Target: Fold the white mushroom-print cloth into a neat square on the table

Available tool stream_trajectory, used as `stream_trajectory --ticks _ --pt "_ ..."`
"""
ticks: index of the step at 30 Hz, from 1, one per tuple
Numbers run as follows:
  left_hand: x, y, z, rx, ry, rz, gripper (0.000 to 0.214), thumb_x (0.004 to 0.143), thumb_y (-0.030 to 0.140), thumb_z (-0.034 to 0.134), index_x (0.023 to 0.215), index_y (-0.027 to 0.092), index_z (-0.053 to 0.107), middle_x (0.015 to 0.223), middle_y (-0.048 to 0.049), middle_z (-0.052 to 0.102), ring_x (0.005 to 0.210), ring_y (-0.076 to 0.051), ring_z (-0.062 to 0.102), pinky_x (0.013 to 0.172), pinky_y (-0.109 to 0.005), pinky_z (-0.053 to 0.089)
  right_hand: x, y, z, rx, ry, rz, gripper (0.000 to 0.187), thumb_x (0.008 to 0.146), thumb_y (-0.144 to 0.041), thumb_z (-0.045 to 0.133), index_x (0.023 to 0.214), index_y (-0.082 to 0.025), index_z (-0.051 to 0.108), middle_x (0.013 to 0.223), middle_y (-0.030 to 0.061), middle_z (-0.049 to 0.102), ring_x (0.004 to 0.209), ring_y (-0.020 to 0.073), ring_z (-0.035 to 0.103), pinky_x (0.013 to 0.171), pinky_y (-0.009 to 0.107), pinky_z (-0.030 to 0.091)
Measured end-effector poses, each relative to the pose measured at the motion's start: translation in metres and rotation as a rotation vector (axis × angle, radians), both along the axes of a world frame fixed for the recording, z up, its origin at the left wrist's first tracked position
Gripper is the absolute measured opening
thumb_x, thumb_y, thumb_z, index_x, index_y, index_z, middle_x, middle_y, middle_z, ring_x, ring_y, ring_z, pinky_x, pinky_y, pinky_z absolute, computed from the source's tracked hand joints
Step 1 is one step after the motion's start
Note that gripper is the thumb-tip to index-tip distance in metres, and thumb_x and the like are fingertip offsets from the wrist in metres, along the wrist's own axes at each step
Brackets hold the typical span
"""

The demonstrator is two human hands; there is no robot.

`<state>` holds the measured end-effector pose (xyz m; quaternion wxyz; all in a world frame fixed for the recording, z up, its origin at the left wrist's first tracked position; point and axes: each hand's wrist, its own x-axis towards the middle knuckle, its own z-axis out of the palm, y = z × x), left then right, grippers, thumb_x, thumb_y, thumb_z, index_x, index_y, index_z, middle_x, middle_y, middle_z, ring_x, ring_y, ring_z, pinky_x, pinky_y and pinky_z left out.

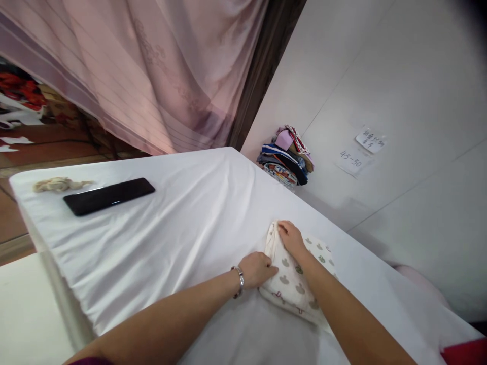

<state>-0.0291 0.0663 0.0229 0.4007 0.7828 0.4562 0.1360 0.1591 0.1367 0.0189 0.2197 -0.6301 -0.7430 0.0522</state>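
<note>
Your right hand [291,238]: fingertips pinched on far corner of folded cloth [294,286]. Your left hand [258,268]: fingers curled against cloth's left edge; grasping or just pressing, cannot tell. Judgement: keep edges aligned, press fold flat. Cloth lies by table [182,223] right edge, near side. Black phone [109,196] toward far left corner.

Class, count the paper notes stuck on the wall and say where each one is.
2. A small handwritten note is on the white wall at right; a larger note marked 45-50 sits just below-left of it. Both are beyond the folded cloth. None looks hidden.
</note>
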Motion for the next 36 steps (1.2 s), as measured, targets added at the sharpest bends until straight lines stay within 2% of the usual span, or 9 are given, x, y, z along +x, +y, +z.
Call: stream_trajectory --ticks 8,11,14,18,22,24,27,32,36 --pt "0.0 0.0 0.001 -0.018 0.008 0.012 0.033 0.075 0.044 0.046 0.06 0.018 0.061 0.064 -0.0028 0.06 0.061 -0.016 0.054 0.052 -0.024 0.03 -0.01 0.002 -0.004 -0.084 -0.035 0.01 0.034 0.087 -0.022 0.032 0.11 -0.018 0.057 0.118 0.0082 0.055 0.109 0.0183 0.048 0.097 0.033 0.033" --pt "-0.001 0.0 0.002 -0.007 0.014 0.0 0.034 0.076 0.044 0.045 0.061 0.018 0.061 0.065 -0.0028 0.06 0.062 -0.015 0.054 0.053 -0.024 0.03 -0.013 -0.002 -0.001 -0.124 -0.036 -0.011 0.034 0.087 -0.022 0.033 0.113 -0.021 0.055 0.119 0.0062 0.055 0.112 0.0193 0.047 0.099 0.038 0.029" --pt "-0.002 -0.001 0.004 0.014 0.017 -0.012 0.035 0.077 0.044 0.044 0.061 0.018 0.061 0.065 -0.0029 0.061 0.063 -0.016 0.054 0.053 -0.024 0.03 -0.017 -0.012 0.001 -0.153 -0.017 -0.066 0.035 0.087 -0.026 0.035 0.118 -0.024 0.052 0.128 0.0059 0.05 0.122 0.0228 0.039 0.102 0.045 0.023" --pt "-0.003 -0.001 0.004 0.01 0.03 -0.018 0.035 0.078 0.044 0.044 0.061 0.017 0.059 0.063 -0.0022 0.06 0.062 -0.015 0.054 0.051 -0.023 0.03 -0.018 -0.048 0.005 -0.188 0.053 -0.125 0.043 0.088 -0.036 0.033 0.128 -0.023 0.045 0.141 0.0058 0.035 0.131 0.0231 0.027 0.106 0.044 0.021" --pt "-0.002 0.001 -0.001 0.011 0.02 -0.025 0.036 0.078 0.044 0.042 0.061 0.017 0.059 0.062 -0.001 0.058 0.059 -0.013 0.051 0.05 -0.022 0.029 -0.016 -0.117 0.014 -0.275 0.132 -0.062 0.055 0.088 -0.046 0.033 0.139 -0.026 0.027 0.145 0.0029 0.026 0.132 0.0217 0.026 0.106 0.041 0.024" --pt "-0.001 0.002 -0.002 0.021 0.011 -0.029 0.036 0.078 0.044 0.042 0.06 0.017 0.058 0.061 -0.0009 0.057 0.058 -0.012 0.05 0.049 -0.022 0.028 -0.014 -0.153 0.016 -0.279 0.062 0.032 0.058 0.087 -0.045 0.039 0.14 -0.032 0.02 0.145 -0.0004 0.025 0.132 0.0215 0.026 0.106 0.041 0.025" --pt "-0.001 0.001 0.0 0.026 0.005 -0.04 0.036 0.078 0.044 0.042 0.059 0.017 0.057 0.059 -0.0003 0.055 0.057 -0.012 0.048 0.05 -0.022 0.029 -0.006 -0.191 0.007 -0.189 -0.148 0.09 0.067 0.082 -0.04 0.048 0.141 -0.032 0.018 0.145 0.0012 0.025 0.132 0.0251 0.023 0.108 0.047 0.016" --pt "-0.002 -0.001 0.004 -0.005 -0.013 -0.022 0.036 0.077 0.043 0.043 0.052 0.017 0.05 0.05 0.0027 0.044 0.055 -0.011 0.043 0.05 -0.022 0.029 0.019 -0.204 -0.02 0.018 -0.343 -0.044 0.061 0.08 -0.023 0.045 0.139 -0.024 0.028 0.14 0.0066 0.036 0.128 0.0259 0.032 0.101 0.046 0.029" --pt "0.007 -0.018 0.003 -0.104 -0.064 0.021 0.037 0.077 0.045 0.044 0.053 0.017 0.051 0.048 0.0038 0.042 0.054 -0.011 0.044 0.051 -0.022 0.031 0.046 -0.209 -0.022 0.119 -0.394 -0.03 0.062 0.071 -0.005 0.037 0.13 -0.024 0.044 0.126 0.0067 0.052 0.115 0.0224 0.047 0.093 0.04 0.039"
